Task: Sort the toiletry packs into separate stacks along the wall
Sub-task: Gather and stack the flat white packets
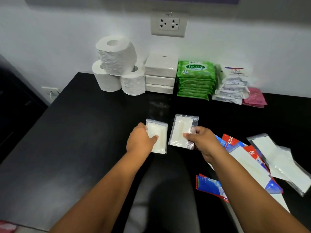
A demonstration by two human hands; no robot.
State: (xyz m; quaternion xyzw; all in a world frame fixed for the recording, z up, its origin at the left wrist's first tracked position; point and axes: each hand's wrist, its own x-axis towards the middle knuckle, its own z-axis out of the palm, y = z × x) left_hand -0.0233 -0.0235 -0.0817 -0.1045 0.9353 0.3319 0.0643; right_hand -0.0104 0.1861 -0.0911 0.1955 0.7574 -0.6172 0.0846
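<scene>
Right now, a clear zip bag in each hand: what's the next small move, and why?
Probably lay the right hand's clear zip bag of white pads onto the matching bag in the left hand. Both are the same kind, and no stack of them shows along the wall beside the green Sanicare wipe packs and white Dove sachets, so pairing them starts one.

Bright, soft blur, glare, warped edges
</scene>
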